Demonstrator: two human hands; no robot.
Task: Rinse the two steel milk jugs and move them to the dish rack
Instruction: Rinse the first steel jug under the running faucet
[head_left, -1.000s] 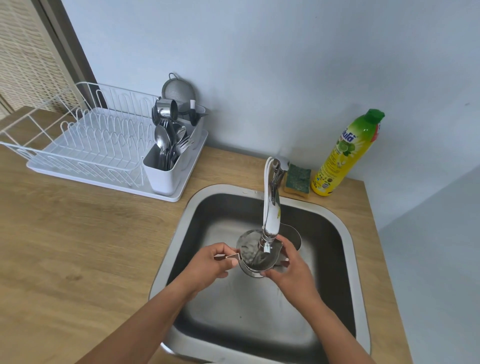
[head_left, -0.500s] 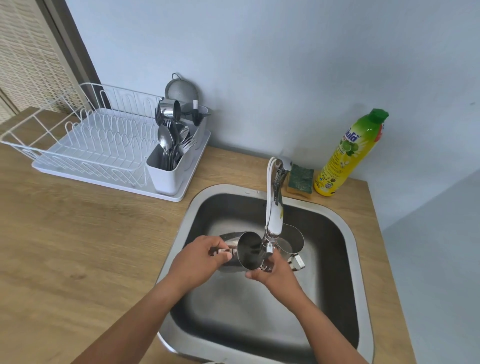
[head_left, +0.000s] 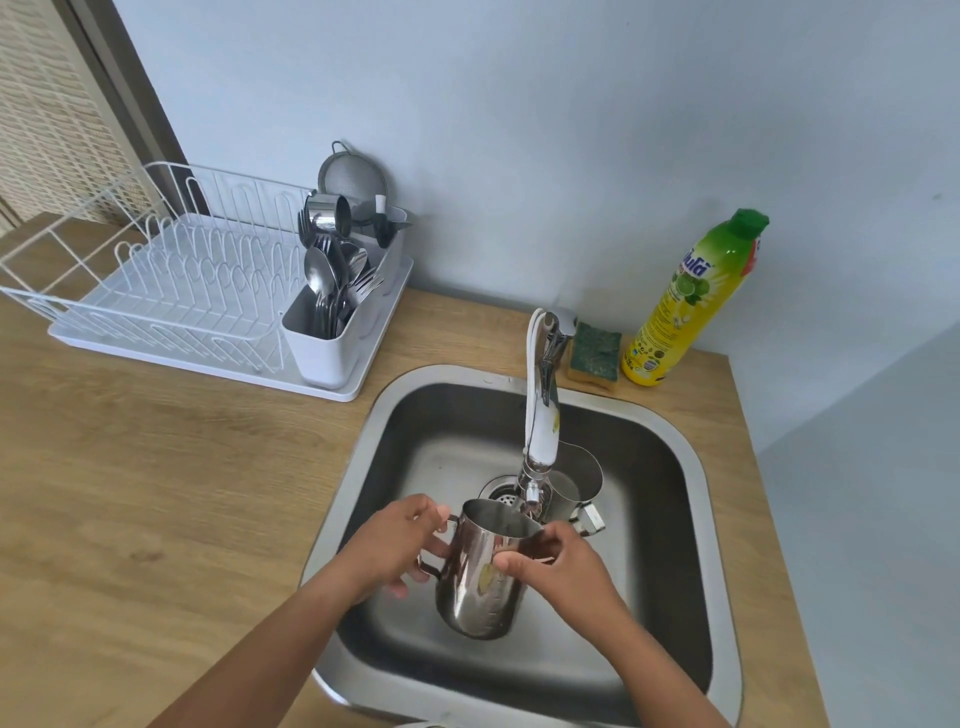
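Now the jug (head_left: 483, 577) swings upright, off the faucet (head_left: 540, 431); left hand (head_left: 395, 551) curls round its handle; right hand (head_left: 563, 569) pinches the rim; second jug (head_left: 579, 480) stays behind.

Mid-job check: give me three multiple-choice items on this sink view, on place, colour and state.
1. The held jug is gripped by: A the left hand only; B the right hand only; C both hands.
2. The second jug stands: A in front of the tap; B in the sink behind the tap; C outside the sink.
3. The soap bottle cap is: A red; B green; C white.
Answers: C, one grips the handle, one the body; B, the tap partly hides it; B, green over a yellow bottle.
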